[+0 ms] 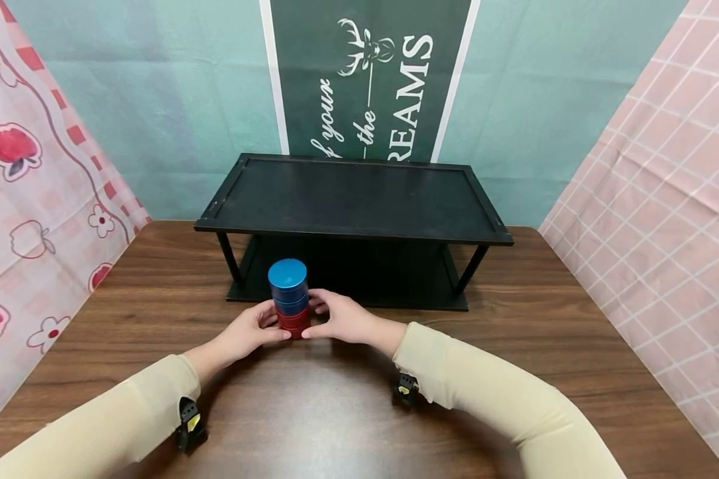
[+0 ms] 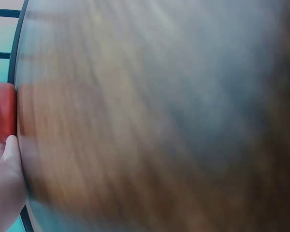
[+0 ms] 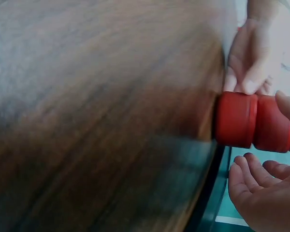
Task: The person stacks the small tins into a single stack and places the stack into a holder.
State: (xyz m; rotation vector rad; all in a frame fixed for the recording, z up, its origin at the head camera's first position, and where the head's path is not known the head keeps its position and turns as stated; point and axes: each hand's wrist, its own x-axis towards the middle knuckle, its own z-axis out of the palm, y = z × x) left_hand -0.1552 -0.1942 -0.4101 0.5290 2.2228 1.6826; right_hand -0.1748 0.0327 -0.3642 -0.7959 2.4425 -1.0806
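A cylindrical stack, with blue pieces [image 1: 289,293] above red pieces [image 1: 295,322], stands upright on the table before the shelf's left part. Against its left side is the left hand [image 1: 248,332], thumb at the red base, fingers loosely bent. On the other side the right hand [image 1: 347,320] has its thumb near the base and its fingers spread behind. The right wrist view shows gaps between the right hand's fingers [image 3: 263,181] and the red pieces [image 3: 236,120], while the left hand [image 3: 251,60] touches them. In the left wrist view, the left thumb meets the red piece [image 2: 4,113].
Behind the stack is a black two-level shelf [image 1: 353,199] with slim legs, on the wooden table [image 1: 311,412]. Cloth hangings surround the table: teal with a dark green lettered panel behind, patterned pink at the left, pink check at the right.
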